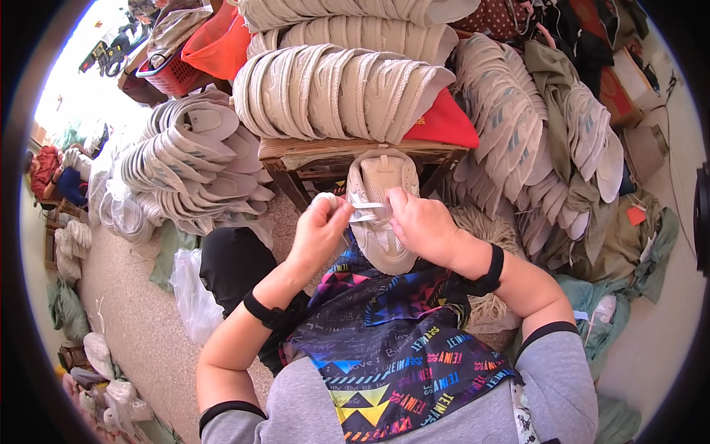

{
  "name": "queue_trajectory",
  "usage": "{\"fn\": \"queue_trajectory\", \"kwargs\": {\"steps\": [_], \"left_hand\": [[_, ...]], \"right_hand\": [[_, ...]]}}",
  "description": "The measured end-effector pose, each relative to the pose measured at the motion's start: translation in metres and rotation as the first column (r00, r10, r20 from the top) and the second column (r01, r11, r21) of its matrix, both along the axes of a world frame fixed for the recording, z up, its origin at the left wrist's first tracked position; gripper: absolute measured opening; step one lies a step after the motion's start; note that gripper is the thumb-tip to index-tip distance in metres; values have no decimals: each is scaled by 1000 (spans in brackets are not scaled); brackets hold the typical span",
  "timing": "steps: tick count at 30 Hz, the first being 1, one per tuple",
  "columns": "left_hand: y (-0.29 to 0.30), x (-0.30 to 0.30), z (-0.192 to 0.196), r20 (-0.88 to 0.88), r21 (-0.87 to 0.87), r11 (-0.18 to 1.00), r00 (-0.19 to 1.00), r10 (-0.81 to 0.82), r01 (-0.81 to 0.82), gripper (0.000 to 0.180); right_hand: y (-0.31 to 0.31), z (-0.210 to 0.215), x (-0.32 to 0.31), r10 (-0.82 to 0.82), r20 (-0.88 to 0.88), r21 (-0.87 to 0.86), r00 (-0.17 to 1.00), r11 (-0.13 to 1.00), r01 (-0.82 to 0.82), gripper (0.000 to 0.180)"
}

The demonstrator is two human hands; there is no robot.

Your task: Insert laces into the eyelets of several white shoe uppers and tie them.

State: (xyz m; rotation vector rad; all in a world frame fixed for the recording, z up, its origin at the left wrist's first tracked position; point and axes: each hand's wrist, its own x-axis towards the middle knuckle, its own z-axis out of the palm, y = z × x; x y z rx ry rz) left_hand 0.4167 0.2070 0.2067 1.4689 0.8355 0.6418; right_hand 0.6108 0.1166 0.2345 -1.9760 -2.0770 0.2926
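just before a dark wooden stool [285, 150], a beige mesh lace-up shoe [384, 251] points its toe toward the person's patterned black apron [414, 348]. the left hand [316, 235] pinches a flat white lace [362, 217]; the right hand [427, 228] bunches its fingers at the shoe's right side, their exact grip hidden. nested beige shoe uppers [325, 92] and a red cloth [452, 124] crowd the stool just beyond. piled pale uppers [177, 159] flank it left, striped whitish uppers [503, 111] right. a translucent plastic bag [194, 296] lies near left.
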Motion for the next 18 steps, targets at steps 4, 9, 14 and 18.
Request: {"fn": "queue_trajectory", "kwargs": {"steps": [4, 9, 14, 18], "left_hand": [[-10, 6, -12, -125, 139, 989, 992, -30, 48, 9], [-14, 12, -14, -220, 437, 892, 975, -19, 115, 22], [-10, 17, -10, -259, 454, 879, 965, -26, 146, 18], [-4, 20, -1, -273, 424, 897, 962, -3, 124, 13]], "right_hand": [[-4, -5, 3, 56, -53, 72, 997, 996, -52, 34], [-17, -10, 5, 67, -58, 129, 996, 990, -59, 34], [-27, -9, 10, 55, -121, 221, 991, 975, -28, 31], [-32, -23, 19, -20, -140, 321, 990, 945, 65, 29]]}}
